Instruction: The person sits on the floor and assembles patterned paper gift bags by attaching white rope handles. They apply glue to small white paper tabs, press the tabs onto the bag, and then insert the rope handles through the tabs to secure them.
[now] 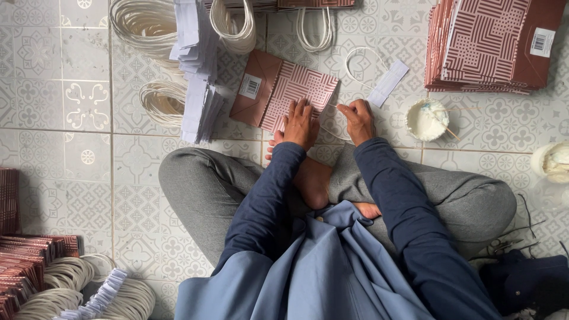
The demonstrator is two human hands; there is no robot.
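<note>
Head view | left hand [300, 123]: flat, fingers spread, pressing patterned paper bag [284, 89] to tiled floor [71, 148] | right hand [357, 118]: pinched on white cord handle [361, 62] | glue bowl [425, 118] near right hand.

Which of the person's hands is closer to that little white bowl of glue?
Right. The right hand is just left of the bowl; the left hand lies farther away, on the flat paper bag.

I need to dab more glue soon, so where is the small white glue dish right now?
In the head view, the glue dish sits on the tiled floor just right of the right hand, below the stack of patterned bags.
</note>
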